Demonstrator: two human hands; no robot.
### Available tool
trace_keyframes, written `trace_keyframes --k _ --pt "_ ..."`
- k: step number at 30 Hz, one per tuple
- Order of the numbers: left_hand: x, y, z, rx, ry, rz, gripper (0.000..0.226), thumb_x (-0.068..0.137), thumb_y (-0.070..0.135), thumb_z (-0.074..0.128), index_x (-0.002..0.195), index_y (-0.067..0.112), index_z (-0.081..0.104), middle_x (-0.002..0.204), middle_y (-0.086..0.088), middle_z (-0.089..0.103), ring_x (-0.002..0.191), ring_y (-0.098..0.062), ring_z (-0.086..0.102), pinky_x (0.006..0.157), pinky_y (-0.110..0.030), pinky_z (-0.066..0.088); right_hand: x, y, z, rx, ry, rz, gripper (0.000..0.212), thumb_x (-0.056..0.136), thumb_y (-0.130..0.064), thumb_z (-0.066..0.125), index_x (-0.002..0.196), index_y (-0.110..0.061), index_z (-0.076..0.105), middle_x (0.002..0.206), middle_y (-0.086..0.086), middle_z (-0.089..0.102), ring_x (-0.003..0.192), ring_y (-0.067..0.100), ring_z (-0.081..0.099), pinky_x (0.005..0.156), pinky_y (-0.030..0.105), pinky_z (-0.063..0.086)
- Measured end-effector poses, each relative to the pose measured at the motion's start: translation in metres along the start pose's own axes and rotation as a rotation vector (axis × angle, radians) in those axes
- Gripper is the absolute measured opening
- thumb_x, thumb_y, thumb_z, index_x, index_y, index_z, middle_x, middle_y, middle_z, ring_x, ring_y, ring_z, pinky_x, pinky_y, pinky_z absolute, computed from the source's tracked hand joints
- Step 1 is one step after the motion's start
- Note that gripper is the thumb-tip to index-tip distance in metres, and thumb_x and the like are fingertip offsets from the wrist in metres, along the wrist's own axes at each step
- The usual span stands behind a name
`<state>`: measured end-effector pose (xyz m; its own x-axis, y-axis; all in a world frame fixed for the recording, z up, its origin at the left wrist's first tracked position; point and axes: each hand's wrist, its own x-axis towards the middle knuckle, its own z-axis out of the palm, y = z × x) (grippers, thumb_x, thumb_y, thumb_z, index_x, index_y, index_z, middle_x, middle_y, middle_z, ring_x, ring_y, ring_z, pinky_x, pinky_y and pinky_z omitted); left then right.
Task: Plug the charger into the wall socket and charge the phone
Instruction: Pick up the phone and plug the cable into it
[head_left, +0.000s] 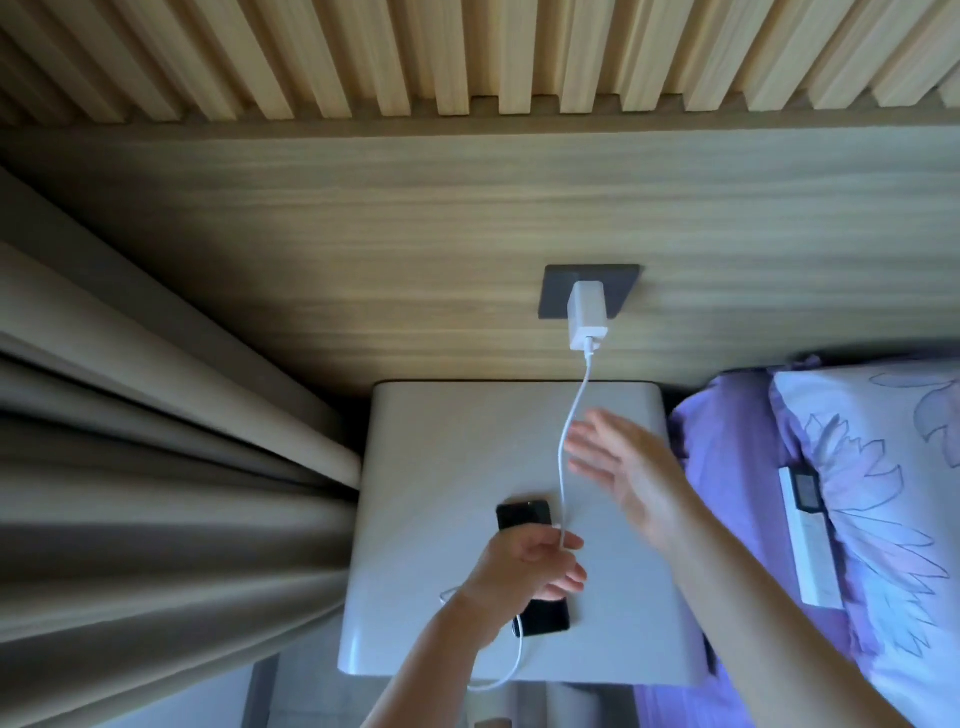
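A white charger (587, 315) sits plugged into the dark grey wall socket (556, 293) on the wooden panel. Its white cable (567, 436) hangs down to my left hand (524, 569) and loops out again below the wrist to the phone's lower end. A black phone (524, 514) lies on the white bedside table (441, 467), and my left hand rests over its middle with the cable between thumb and fingers. My right hand (628, 478) hovers above the table's right side, fingers spread, holding nothing.
Beige curtains (156, 467) hang at the left, close to the table's edge. A bed with a purple flowered pillow (872, 493) lies at the right, and a white remote control (808, 535) rests on it. Wooden slats (467, 52) run above the panel.
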<state>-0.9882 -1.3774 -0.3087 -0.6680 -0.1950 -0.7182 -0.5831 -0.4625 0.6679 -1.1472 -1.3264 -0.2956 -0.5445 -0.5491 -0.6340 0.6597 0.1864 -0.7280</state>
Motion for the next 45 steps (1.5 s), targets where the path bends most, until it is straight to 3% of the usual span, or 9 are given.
trace_keyframes --k 4,12,16,22,30,36,41,43,45 --pt "-0.002 0.007 0.002 -0.184 0.073 0.083 0.019 0.091 0.002 0.051 0.102 0.004 0.066 0.072 -0.003 0.071 0.063 -0.012 0.067 0.063 -0.022 0.056 -0.049 0.076 -0.022 -0.011 -0.089 0.095 0.019 0.077 -0.008 0.065 0.096 -0.004 0.067 0.098 0.011 0.075 0.089 0.023 0.072 0.071 0.026 0.057" --pt "0.005 0.026 -0.023 -0.414 0.187 0.143 0.02 0.095 0.006 0.046 0.106 0.005 0.062 0.065 0.001 0.062 0.044 -0.004 0.046 0.042 -0.014 0.036 -0.075 0.122 -0.015 -0.215 0.007 0.174 0.039 0.085 0.009 0.047 0.104 -0.021 0.064 0.123 0.007 0.064 0.11 0.015 0.06 0.092 0.03 0.048" --pt "0.008 0.027 -0.029 -0.703 0.079 0.176 0.021 0.094 0.006 0.043 0.103 0.005 0.062 0.06 0.004 0.06 0.045 -0.005 0.045 0.041 -0.014 0.034 -0.084 0.125 0.015 -0.413 -0.365 0.133 0.049 0.076 -0.016 0.058 0.117 -0.045 0.056 0.131 -0.026 0.051 0.119 -0.006 0.047 0.102 0.022 0.037" --pt "0.013 0.033 -0.034 -0.973 0.09 0.222 0.024 0.095 0.009 0.039 0.103 0.01 0.062 0.063 0.002 0.059 0.048 -0.006 0.051 0.047 -0.015 0.044 -0.079 0.115 0.025 -0.326 -0.249 0.032 0.018 0.075 -0.029 0.068 0.091 -0.021 0.069 0.102 -0.013 0.074 0.096 0.001 0.066 0.086 0.022 0.045" --pt "0.012 0.011 -0.053 -0.528 0.249 0.129 0.038 0.09 -0.001 0.043 0.124 0.015 0.052 0.107 -0.007 0.067 0.1 -0.017 0.062 0.095 -0.034 0.042 -0.061 0.105 0.008 0.011 -0.129 0.097 0.01 0.094 -0.018 0.052 0.099 -0.017 0.061 0.093 0.009 0.076 0.097 0.029 0.071 0.088 0.049 0.053" --pt "0.002 -0.047 -0.032 0.179 0.365 -0.145 0.022 0.095 0.014 0.045 0.113 0.01 0.057 0.109 -0.006 0.053 0.099 -0.016 0.048 0.076 -0.023 0.035 -0.044 0.078 -0.027 0.313 -0.1 0.076 0.012 0.083 -0.021 0.056 0.093 -0.019 0.062 0.091 0.01 0.076 0.095 0.033 0.071 0.069 0.046 0.06" --pt "0.006 -0.051 -0.014 -0.088 0.188 -0.304 0.044 0.098 0.041 0.034 0.109 0.011 0.065 0.101 -0.007 0.072 0.098 -0.014 0.06 0.101 -0.034 0.036 -0.041 0.072 -0.044 0.312 -0.085 0.096 0.014 0.085 -0.019 0.055 0.096 -0.018 0.062 0.094 0.011 0.076 0.093 0.031 0.072 0.064 0.042 0.06" --pt "0.01 -0.046 -0.01 -0.274 0.198 -0.226 0.034 0.098 0.028 0.041 0.099 0.007 0.067 0.07 -0.003 0.07 0.071 -0.015 0.065 0.079 -0.028 0.051 -0.042 0.075 -0.049 0.181 -0.002 0.092 0.012 0.091 -0.016 0.052 0.097 -0.017 0.061 0.094 0.013 0.073 0.085 0.028 0.074 0.062 0.038 0.06" --pt "0.011 -0.038 -0.009 -0.325 0.254 -0.171 0.023 0.094 0.017 0.048 0.088 0.005 0.067 0.05 0.002 0.051 0.043 -0.01 0.044 0.046 -0.017 0.037 -0.045 0.077 -0.053 -0.022 0.13 0.044 0.012 0.095 -0.012 0.048 0.099 -0.015 0.058 0.097 0.015 0.07 0.076 0.021 0.074 0.062 0.032 0.058"
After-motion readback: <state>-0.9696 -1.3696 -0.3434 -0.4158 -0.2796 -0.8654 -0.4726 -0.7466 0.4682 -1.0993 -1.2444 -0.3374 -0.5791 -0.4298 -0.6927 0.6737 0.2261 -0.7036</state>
